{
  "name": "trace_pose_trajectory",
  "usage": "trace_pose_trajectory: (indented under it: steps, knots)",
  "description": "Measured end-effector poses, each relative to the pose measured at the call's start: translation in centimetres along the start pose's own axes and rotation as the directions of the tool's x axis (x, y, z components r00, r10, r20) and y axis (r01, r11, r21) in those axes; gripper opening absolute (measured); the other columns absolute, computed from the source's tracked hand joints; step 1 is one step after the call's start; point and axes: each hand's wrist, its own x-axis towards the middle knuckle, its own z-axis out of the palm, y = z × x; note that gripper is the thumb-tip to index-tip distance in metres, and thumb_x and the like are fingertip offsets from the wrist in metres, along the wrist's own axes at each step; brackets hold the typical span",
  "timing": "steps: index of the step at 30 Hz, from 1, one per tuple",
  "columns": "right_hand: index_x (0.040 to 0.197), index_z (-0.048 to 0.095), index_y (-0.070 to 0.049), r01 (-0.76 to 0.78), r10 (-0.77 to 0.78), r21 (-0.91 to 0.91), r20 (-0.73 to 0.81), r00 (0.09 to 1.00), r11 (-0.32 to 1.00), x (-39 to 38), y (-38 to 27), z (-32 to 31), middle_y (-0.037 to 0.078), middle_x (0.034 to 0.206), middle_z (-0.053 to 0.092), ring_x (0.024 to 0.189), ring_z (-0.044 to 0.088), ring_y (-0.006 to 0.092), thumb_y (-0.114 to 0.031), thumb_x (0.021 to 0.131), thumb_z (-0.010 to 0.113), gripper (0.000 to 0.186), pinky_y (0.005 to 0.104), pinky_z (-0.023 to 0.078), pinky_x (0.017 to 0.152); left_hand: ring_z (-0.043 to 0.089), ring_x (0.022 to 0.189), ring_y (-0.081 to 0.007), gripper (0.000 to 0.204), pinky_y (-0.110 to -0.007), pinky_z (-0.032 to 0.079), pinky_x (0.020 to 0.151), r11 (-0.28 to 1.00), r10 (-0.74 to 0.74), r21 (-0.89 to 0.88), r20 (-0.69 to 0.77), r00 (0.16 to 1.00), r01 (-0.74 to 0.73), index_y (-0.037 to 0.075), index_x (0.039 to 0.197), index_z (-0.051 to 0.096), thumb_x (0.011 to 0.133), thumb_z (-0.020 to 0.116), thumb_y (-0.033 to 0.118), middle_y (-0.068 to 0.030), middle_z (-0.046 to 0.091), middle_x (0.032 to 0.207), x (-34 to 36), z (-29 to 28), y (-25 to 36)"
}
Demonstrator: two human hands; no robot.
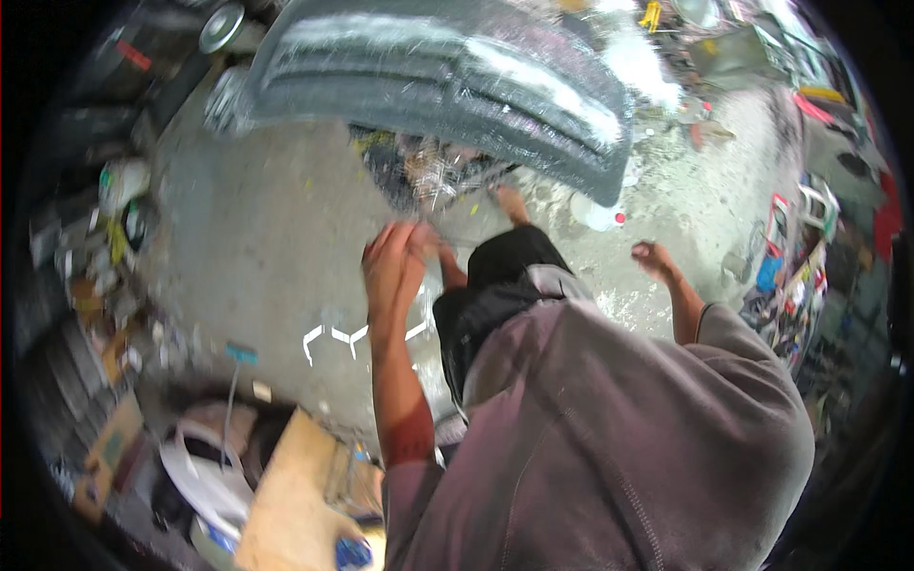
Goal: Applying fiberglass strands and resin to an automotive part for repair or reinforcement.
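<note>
A large, dark grey, curved vehicle panel (381,90) with shiny light streaks spans the upper middle, raised above the floor. My left hand (394,262) is in front of my body, below the panel and apart from it. Its fingers lie close together and are smeared by motion, so whatever they hold, if anything, does not show. My right hand (653,259) hangs out to the right with loosely bent fingers and nothing visible in it. Nearest to it is a clear bottle with a red cap (619,219) on the floor.
Crumpled dark sheeting (419,171) lies under the panel by my feet. A light wooden board (290,504) and a white chair-like piece (205,485) stand at lower left. Cans and boxes (95,276) line the left side; mixed clutter (790,295) lines the right.
</note>
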Motion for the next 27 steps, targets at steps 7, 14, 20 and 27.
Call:
trace_pose_trajectory:
  steps: [7, 14, 20, 27]
  knots:
    - [0.092, 0.068, -0.003, -0.31, 0.323, 0.105, -0.132, 0.937, 0.945, -15.3, 0.1, 4.9, 0.01, 0.074, 0.064, 0.073, 0.063, 0.0178, -0.02, 0.079, 0.058, 0.023, 0.0329, 0.051, 0.07, 0.061, 0.098, -0.0391, 0.041, -0.048, 0.048, 0.086, 0.973, -0.012, -0.182, 0.569, 0.822, 0.141, 0.01, 0.127, 0.053, 0.087, 0.062, 0.016, -0.0214, 0.061, 0.114, -10.3, -2.7, -4.1]
    - [0.104, 0.07, -0.007, -0.318, 0.362, 0.174, -0.398, 0.843, 0.932, -19.0, -1.5, 4.9, 0.019, 0.085, 0.069, 0.084, 0.069, 0.0296, -0.017, 0.078, 0.056, 0.031, 0.0368, 0.053, 0.075, 0.067, 0.09, -0.0276, 0.061, -0.038, 0.054, 0.078, 0.858, -0.37, 0.038, 0.738, 0.564, 0.512, 0.008, 0.142, 0.039, 0.085, 0.061, 0.003, -0.0168, 0.062, 0.119, -9.6, 3.3, -12.4]
    - [0.107, 0.068, -0.004, 0.172, -0.119, 0.009, -0.686, 0.718, 0.985, -8.9, -4.9, -3.4, 0.025, 0.099, 0.066, 0.097, 0.063, 0.0391, -0.012, 0.073, 0.057, 0.036, 0.0421, 0.05, 0.087, 0.062, 0.099, -0.0217, 0.074, -0.039, 0.05, 0.086, 0.375, -0.735, -0.028, 0.6, 0.315, 0.927, 0.007, 0.146, 0.032, 0.08, 0.066, 0.002, -0.0152, 0.061, 0.112, -14.9, 5.7, -25.1]
    - [0.115, 0.065, -0.005, 0.428, -0.296, -0.067, -0.816, 0.497, 0.901, 3.7, -16.9, -18.1, 0.02, 0.12, 0.058, 0.113, 0.054, 0.0365, -0.036, 0.082, 0.07, 0.045, 0.0406, 0.043, 0.098, 0.066, 0.092, -0.0226, 0.034, -0.025, 0.051, 0.07, 0.404, -0.805, -0.136, 0.416, 0.423, 0.904, 0.001, 0.118, 0.059, 0.085, 0.061, 0.006, -0.0128, 0.062, 0.111, -13.2, -0.4, -23.5]
